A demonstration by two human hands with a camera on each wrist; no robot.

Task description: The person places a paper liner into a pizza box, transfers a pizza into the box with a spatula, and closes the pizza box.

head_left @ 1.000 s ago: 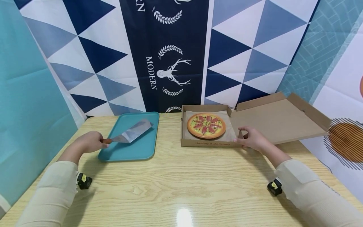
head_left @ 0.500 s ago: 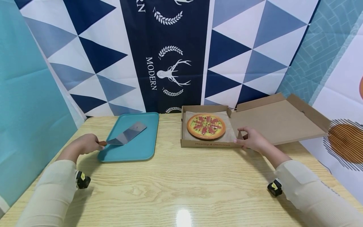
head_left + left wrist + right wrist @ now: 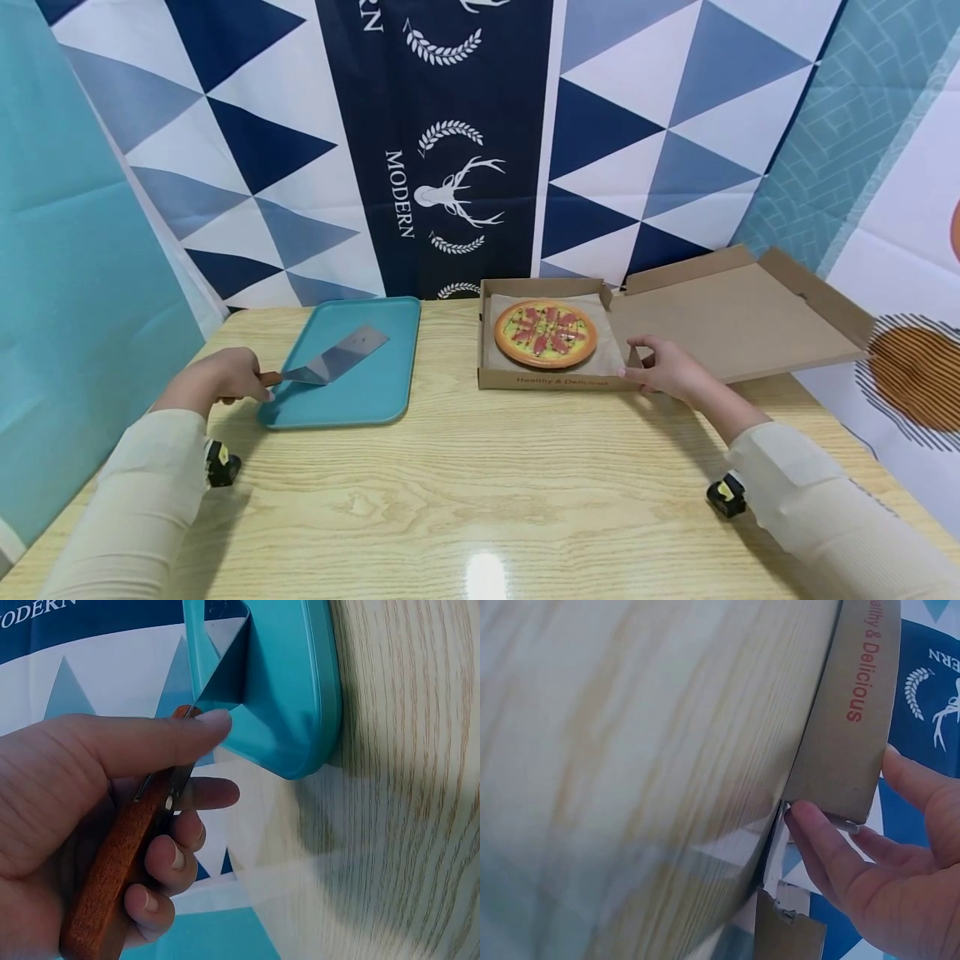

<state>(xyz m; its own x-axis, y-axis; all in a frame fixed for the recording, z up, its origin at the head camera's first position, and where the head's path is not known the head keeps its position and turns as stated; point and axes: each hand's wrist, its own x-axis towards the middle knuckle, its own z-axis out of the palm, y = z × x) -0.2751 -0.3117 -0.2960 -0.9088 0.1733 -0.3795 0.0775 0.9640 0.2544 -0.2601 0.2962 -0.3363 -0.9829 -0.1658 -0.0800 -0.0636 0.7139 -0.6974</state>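
Note:
In the head view my left hand (image 3: 225, 375) grips the wooden handle of a metal spatula (image 3: 347, 353) whose flat blade lies over the blue-green tray (image 3: 337, 410). The left wrist view shows the brown handle (image 3: 112, 877) across the palm, thumb along its top and fingers loosely curled round it. My right hand (image 3: 663, 367) pinches the front right corner of a cardboard pizza box (image 3: 558, 381), thumb on the upper edge and fingertips at the lower corner in the right wrist view. A round pizza (image 3: 546, 333) sits inside the box on paper.
The box's lid (image 3: 738, 312) is folded out to the right, its far edge near the patterned wall cloth (image 3: 667, 108). A light wooden table (image 3: 480, 475) lies under everything, with a stretch of bare wood between tray and box.
The spatula's blade has come down and slightly left onto the tray. My left hand drew back a little, then its fingers shifted on the handle. The right hand and box stayed put.

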